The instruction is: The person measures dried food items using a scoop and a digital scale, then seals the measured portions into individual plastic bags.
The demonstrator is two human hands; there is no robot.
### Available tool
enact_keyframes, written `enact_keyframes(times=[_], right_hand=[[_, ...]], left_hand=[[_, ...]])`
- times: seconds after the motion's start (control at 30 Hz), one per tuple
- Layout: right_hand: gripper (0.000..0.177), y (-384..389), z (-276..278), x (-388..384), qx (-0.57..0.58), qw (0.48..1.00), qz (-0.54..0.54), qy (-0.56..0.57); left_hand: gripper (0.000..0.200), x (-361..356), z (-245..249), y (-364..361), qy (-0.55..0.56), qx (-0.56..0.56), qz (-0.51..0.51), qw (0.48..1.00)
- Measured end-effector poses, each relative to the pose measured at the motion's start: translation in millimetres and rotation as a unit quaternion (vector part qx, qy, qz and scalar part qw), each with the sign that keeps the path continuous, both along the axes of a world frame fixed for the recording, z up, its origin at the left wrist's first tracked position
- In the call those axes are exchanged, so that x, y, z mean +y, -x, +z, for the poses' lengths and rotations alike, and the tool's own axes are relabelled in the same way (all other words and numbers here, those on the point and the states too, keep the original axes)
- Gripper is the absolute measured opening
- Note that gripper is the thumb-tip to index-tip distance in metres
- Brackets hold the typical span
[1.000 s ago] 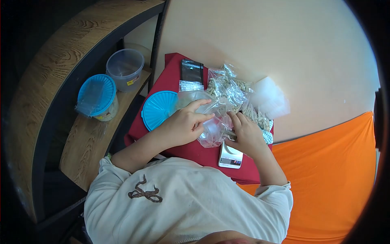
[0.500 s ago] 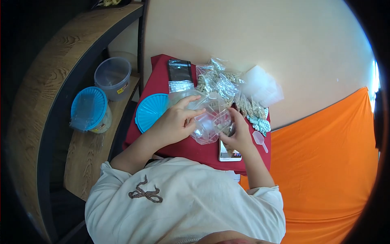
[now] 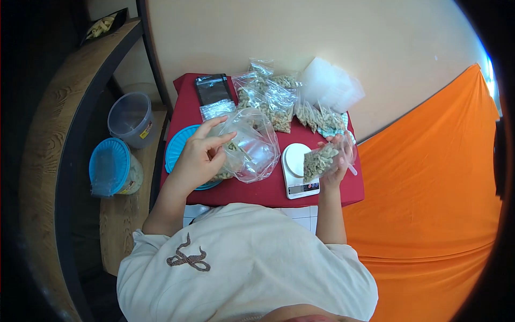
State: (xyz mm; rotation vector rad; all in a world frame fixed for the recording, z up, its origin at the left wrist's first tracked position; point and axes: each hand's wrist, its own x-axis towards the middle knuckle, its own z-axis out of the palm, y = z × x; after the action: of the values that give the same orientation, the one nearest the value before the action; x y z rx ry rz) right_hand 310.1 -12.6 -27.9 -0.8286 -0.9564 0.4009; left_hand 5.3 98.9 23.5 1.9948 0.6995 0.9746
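Small clear bag (image 3: 320, 162) of pale, knobbly pieces, held above the right part of the desk (image 3: 241, 194). The bag has just moved out from beside the large clear bag (image 3: 257, 153) and now appears apart from it, so its filled part lies in plain view. The filled end points left, toward the kitchen scale (image 3: 303, 185); the looser top points right and slightly toward the wall. The long axis thus runs nearly crosswise to the person, with a slight slant.

Of the hands, the right hand (image 3: 339, 166) grips the small bag, fingers curled around its right part. The left hand (image 3: 198, 158) is at the large bag's rim, index finger and thumb parted; whether its other fingers pinch the plastic cannot be told.

The small bag overlaps the scale's right edge in view; contact is unclear. A plastic scoop (image 3: 352, 170) lies just beside the right hand. Farther out, filled bags (image 3: 281, 115) stand near the wall (image 3: 375, 32), beside a black pouch (image 3: 212, 88).
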Motion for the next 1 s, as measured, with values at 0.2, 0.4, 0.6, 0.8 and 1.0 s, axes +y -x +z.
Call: enact_keyframes(times=[0.2,0.4,0.6,0.8,1.0], right_hand=[[0.073,-44,-23,-2,-0.296,0.943,-0.054,0.141],[0.076,-41,-23,14,-0.498,0.833,0.04,0.24],[0.081,-20,-30,25,-0.633,0.717,0.077,0.281],[0.099,-16,-24,14,-0.653,0.683,0.047,0.323],[0.092,-68,-43,-15,-0.48,0.842,-0.049,0.244]], left_hand=[[0.042,1,-1,-1,0.015,0.01,0.013,1.0],[0.038,-4,-1,-3,0.021,0.025,0.049,0.998],[0.039,-9,-5,-5,-0.002,0.019,0.078,0.997],[0.046,-13,-7,-6,-0.024,0.04,0.097,0.994],[0.043,-17,-6,-9,0.003,0.034,0.14,0.99]])
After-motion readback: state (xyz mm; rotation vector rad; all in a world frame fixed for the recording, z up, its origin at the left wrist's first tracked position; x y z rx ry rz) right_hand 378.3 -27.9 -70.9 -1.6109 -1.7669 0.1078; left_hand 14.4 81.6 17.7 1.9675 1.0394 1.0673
